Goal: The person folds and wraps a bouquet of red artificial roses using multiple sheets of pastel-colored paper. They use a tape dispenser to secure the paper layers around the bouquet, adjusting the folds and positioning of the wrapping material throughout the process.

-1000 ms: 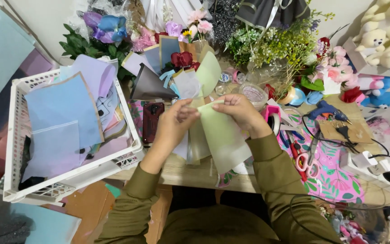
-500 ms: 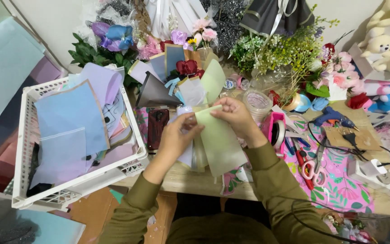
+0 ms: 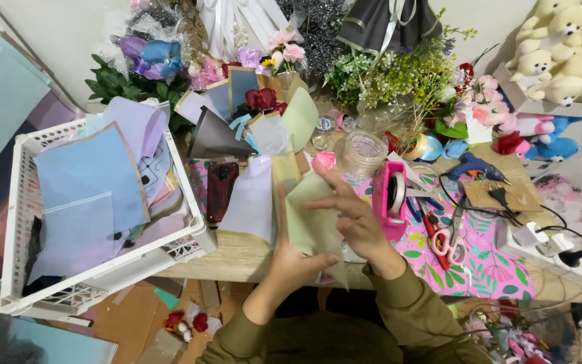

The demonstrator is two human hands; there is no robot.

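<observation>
A pale green sheet of wrapping paper [image 3: 310, 217] stands on edge over the near side of the wooden table [image 3: 237, 255]. My left hand [image 3: 289, 259] grips it from the left, thumb up along its side. Against its right face presses my right hand [image 3: 353, 214], fingers spread. A lilac sheet [image 3: 252, 199] lies just left of it. Behind stand more folded papers with a red rose [image 3: 261, 99] among them.
A white plastic crate [image 3: 102, 269] of blue and lilac paper sheets sits at the left. A pink tape dispenser [image 3: 391, 197], scissors [image 3: 447, 244], a blue glue gun [image 3: 473, 165], a clear tape roll [image 3: 364, 152] and a power strip [image 3: 547, 246] lie right. Flowers and plush bears line the back.
The hands came down toward the table's near edge with the green sheet. My right hand opened from pinching the top to lying flat against the paper.
</observation>
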